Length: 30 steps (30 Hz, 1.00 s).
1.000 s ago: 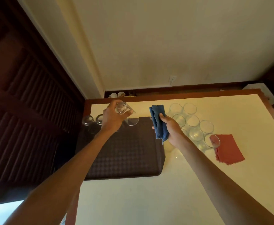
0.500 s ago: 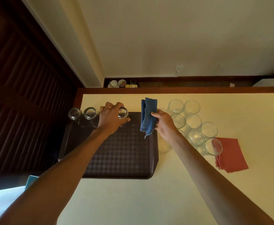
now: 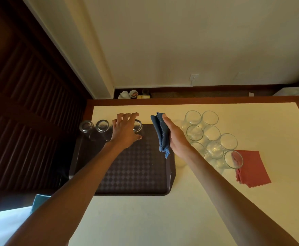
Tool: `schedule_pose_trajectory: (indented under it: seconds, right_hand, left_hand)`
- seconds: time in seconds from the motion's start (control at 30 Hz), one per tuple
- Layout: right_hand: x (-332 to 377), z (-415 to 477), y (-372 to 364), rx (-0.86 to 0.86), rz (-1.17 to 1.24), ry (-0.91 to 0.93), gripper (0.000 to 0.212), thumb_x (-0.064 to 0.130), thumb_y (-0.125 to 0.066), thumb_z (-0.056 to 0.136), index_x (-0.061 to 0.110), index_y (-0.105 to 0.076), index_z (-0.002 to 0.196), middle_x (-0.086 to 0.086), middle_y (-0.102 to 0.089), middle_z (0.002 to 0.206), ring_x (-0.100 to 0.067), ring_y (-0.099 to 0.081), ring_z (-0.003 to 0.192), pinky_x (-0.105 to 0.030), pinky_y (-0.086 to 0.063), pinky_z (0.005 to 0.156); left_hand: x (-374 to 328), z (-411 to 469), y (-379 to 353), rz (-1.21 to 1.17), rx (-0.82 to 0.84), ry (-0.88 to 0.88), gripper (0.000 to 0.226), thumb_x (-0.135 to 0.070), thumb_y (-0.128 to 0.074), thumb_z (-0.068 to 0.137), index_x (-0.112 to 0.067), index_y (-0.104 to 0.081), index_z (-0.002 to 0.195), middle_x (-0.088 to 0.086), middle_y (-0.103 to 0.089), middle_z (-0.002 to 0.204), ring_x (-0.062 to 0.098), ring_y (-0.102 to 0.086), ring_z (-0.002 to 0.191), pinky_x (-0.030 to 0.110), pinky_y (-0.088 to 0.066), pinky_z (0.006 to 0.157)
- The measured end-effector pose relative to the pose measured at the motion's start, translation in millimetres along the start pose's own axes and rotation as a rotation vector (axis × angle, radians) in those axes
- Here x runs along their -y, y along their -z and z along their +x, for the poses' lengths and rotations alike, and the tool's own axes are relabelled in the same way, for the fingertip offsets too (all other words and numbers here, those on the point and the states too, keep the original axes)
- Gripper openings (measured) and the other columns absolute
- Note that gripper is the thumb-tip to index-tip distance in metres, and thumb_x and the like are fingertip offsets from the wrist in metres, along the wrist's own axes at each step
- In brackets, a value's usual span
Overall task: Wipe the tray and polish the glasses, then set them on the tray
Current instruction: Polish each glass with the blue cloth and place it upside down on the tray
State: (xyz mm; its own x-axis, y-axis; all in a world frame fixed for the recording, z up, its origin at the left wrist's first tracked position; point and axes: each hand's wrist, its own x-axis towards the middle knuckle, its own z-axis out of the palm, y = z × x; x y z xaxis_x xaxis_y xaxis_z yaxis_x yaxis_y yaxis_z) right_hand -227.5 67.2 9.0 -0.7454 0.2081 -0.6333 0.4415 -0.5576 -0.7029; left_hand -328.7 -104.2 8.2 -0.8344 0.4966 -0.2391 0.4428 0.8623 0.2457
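Note:
A dark brown patterned tray point(image 3: 136, 174) lies on the cream table. Three clear glasses stand upside down along its far edge: two at the left point(image 3: 86, 126) point(image 3: 102, 125) and one point(image 3: 137, 125) beside my left hand point(image 3: 125, 129). That hand hovers over the far edge with its fingers spread, thumb just in front of the third glass. My right hand point(image 3: 178, 141) holds a folded blue cloth point(image 3: 162, 132) above the tray's right side. Several upright glasses point(image 3: 211, 133) are clustered on the table to the right.
A folded red cloth point(image 3: 251, 169) lies right of the glass cluster, one glass overlapping its corner. Behind the table's brown edge point(image 3: 198, 100) a low shelf holds cups point(image 3: 125, 94). A dark louvred door point(image 3: 30, 103) fills the left side.
My left hand brought a glass down, set it upside down on the tray's far edge beside the other two, and has now loosened its fingers. The right hand keeps the blue cloth.

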Motion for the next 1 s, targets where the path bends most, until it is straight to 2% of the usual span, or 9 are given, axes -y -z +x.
schedule_pose_trajectory:
  seconds: [0.1,0.2,0.23,0.3,0.43,0.57,0.73,0.9,1.0]
  right_hand:
    - [-5,-15,-8,0.023,-0.147,0.078,0.058,0.061,-0.078,0.071,0.01,-0.057,0.086,-0.003,-0.052,0.066,-0.014,-0.052,0.055,-0.027,-0.042,0.058]
    - [-8,-34,-18,-0.006,-0.131,0.149,0.04,0.041,-0.077,0.085,0.014,-0.048,0.081,0.003,-0.042,0.06,-0.009,-0.041,0.048,-0.022,-0.036,0.048]
    - [-11,-46,-22,-0.016,-0.14,0.168,0.037,0.039,-0.076,0.087,0.015,-0.048,0.083,0.004,-0.042,0.061,-0.008,-0.04,0.049,-0.022,-0.036,0.048]
    - [-14,-63,-28,-0.011,-0.158,0.208,0.034,0.039,-0.074,0.089,0.015,-0.05,0.086,0.005,-0.044,0.062,-0.007,-0.041,0.05,-0.022,-0.037,0.049]
    - [-28,-103,-33,-0.012,-0.263,0.296,0.034,0.042,-0.073,0.089,0.013,-0.055,0.094,0.008,-0.049,0.06,-0.01,-0.046,0.054,-0.024,-0.042,0.053]
    - [-41,-140,-28,0.001,-0.326,0.366,0.03,0.036,-0.077,0.087,0.013,-0.058,0.09,0.002,-0.055,0.061,-0.014,-0.052,0.054,-0.029,-0.045,0.055]
    - [-54,-176,-9,0.002,-0.348,0.349,0.01,0.025,-0.068,0.095,0.018,-0.063,0.089,0.009,-0.064,0.063,-0.009,-0.061,0.059,-0.021,-0.048,0.057]
    - [-54,-198,26,-0.019,-0.318,0.327,0.028,0.033,-0.064,0.097,0.012,-0.066,0.116,-0.003,-0.074,0.099,-0.015,-0.07,0.091,-0.022,-0.054,0.075]
    - [-48,-202,60,-0.073,-0.289,0.29,0.029,0.037,-0.063,0.098,0.016,-0.066,0.116,-0.008,-0.074,0.108,-0.02,-0.071,0.101,-0.034,-0.056,0.088]
  left_hand:
    - [-1,-18,19,-0.25,-0.087,-0.025,0.057,-0.023,-0.079,0.089,-0.025,-0.056,0.14,-0.001,-0.057,0.142,0.025,-0.04,0.136,0.043,-0.038,0.108]
    - [-6,-41,43,-0.632,-0.077,-0.002,0.011,-0.023,-0.069,0.099,-0.023,-0.07,0.109,-0.011,-0.071,0.107,0.002,-0.063,0.1,0.018,-0.049,0.086]
    - [-9,-53,52,-0.715,-0.063,0.007,0.006,-0.027,-0.066,0.101,-0.024,-0.071,0.102,-0.013,-0.072,0.099,-0.001,-0.065,0.092,0.012,-0.049,0.077]
    - [-14,-69,62,-0.813,-0.035,0.006,0.021,-0.037,-0.059,0.105,-0.024,-0.073,0.095,-0.009,-0.075,0.089,0.0,-0.068,0.081,0.011,-0.05,0.069]
    - [-28,-101,74,-0.912,0.127,-0.008,0.038,-0.047,-0.054,0.104,-0.017,-0.075,0.096,-0.003,-0.075,0.085,0.005,-0.066,0.074,0.019,-0.052,0.07]
    - [-34,-122,75,-0.928,0.225,0.017,0.033,-0.045,-0.062,0.101,-0.019,-0.076,0.086,-0.001,-0.076,0.084,0.005,-0.063,0.067,0.012,-0.043,0.053]
    - [-38,-142,70,-0.859,0.309,-0.063,0.027,-0.034,-0.063,0.103,-0.014,-0.076,0.09,0.001,-0.074,0.087,0.007,-0.062,0.072,0.016,-0.044,0.06]
    - [-75,-150,66,-0.915,0.391,-0.03,0.036,-0.043,-0.061,0.102,-0.011,-0.075,0.099,0.002,-0.076,0.092,0.011,-0.063,0.074,0.023,-0.046,0.065]
    - [-103,-148,56,-0.908,0.428,-0.069,0.026,-0.034,-0.071,0.098,-0.01,-0.077,0.106,0.002,-0.076,0.092,0.009,-0.062,0.074,0.019,-0.046,0.063]
